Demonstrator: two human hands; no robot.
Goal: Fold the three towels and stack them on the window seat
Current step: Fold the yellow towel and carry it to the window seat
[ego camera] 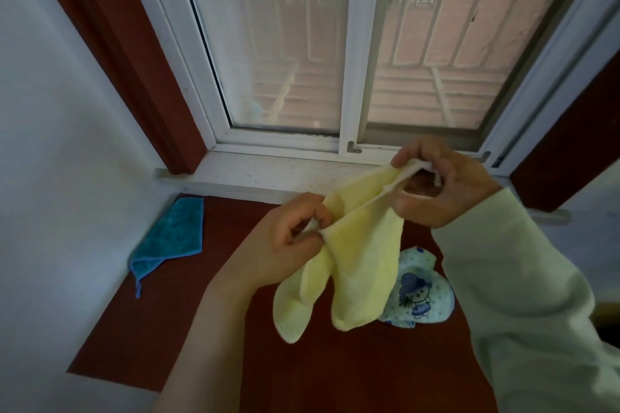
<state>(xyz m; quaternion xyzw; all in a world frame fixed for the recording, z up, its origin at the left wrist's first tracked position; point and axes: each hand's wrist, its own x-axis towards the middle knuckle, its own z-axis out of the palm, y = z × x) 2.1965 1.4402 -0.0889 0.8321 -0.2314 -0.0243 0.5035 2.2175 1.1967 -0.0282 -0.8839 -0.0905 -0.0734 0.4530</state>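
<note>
Yellow towel [352, 261]: held up in the air over the red seat [268, 362], its top edge stretched between both hands, the rest hanging in two loose lobes.
Left hand [288, 238]: thumb and fingers pinched shut on one corner of the top edge.
Right hand [443, 184]: fingers closed on the far corner, with a white hem bunched in the pinch.
Grip risk: both pinches are small; I think a hard tug to straighten the edge could pull a corner free and drop that side.
Fold risk: the hanging lobes look uneven, so laying it down like this may trap a crease or give a crooked fold.
Printed towel [419, 292]: crumpled on the seat right under the yellow one; lowering there could land on it and spoil the flat base.
Blue towel [171, 238]: well apart, by the left wall, lying flat, one corner turned over.
Stack: not yet begun, from what I can see.
</note>
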